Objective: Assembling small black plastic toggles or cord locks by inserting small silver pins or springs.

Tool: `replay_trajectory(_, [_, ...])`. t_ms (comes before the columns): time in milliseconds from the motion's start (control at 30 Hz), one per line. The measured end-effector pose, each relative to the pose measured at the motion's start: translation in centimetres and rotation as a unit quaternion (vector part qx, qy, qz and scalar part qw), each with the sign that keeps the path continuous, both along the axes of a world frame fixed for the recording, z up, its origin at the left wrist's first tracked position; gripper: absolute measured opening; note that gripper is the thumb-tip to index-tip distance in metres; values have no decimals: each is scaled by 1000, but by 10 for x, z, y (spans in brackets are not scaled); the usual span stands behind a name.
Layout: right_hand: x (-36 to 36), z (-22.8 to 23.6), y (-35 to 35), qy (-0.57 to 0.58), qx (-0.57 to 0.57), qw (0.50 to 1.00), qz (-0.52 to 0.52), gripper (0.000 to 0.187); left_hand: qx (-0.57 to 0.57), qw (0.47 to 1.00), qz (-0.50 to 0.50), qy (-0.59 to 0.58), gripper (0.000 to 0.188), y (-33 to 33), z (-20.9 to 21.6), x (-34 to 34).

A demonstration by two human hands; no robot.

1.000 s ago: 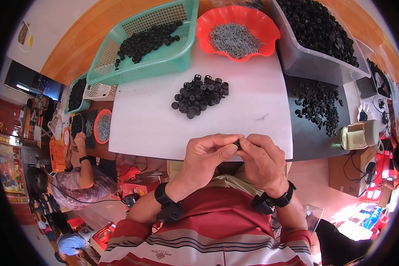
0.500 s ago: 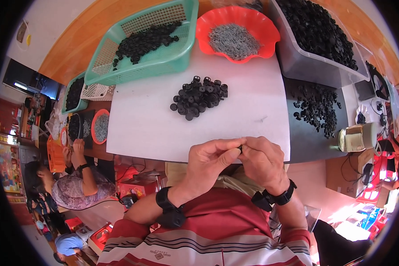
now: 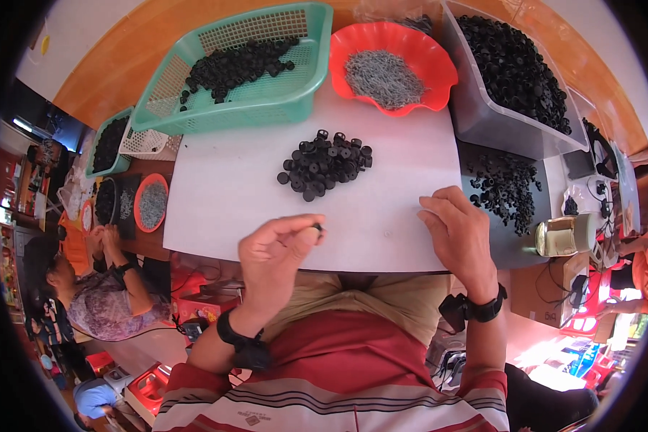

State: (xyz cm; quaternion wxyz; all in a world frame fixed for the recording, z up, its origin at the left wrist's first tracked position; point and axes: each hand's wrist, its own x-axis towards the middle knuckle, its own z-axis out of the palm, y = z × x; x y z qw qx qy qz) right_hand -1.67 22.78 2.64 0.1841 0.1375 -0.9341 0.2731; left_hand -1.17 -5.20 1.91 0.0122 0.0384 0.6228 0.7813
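My left hand (image 3: 277, 248) pinches a small round black plastic part (image 3: 317, 227) between thumb and fingertips, above the front of a white sheet (image 3: 216, 216). Apart from it, my right hand (image 3: 459, 229) hovers over the sheet's right side, its fingers loosely bent and apart, with nothing visible in them. A heap of black plastic wheel-like parts (image 3: 324, 167) lies mid-sheet, beyond both hands. To the right of the sheet, small black pieces (image 3: 506, 189) are spread on a dark surface, closest to my right hand.
Along the back stand a green basket (image 3: 230, 119) of black parts, a red scalloped bowl (image 3: 439, 75) of metal pins or screws, and a clear bin (image 3: 493, 126) of black pieces. A jar of pale liquid (image 3: 558, 237) lies at right. A co-worker (image 3: 108, 302) sits at left.
My hands, together before, have separated: the left moved left with the small black part, the right moved right and opened. The view has shifted slightly.
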Motion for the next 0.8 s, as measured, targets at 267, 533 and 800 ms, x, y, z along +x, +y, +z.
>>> replay_trajectory(267, [-1,11,-12,-36,63,997,23,19,-32,997,43,50,16,-30,-2,-19])
replay_trajectory(533, [-14,8,-5,-77,159,983,48,27,-121,984,52,119,15,-52,6,-40])
replay_trajectory(800, [-19,13,-6,-91,217,968,84,25,-132,977,75,148,15,-63,28,-65])
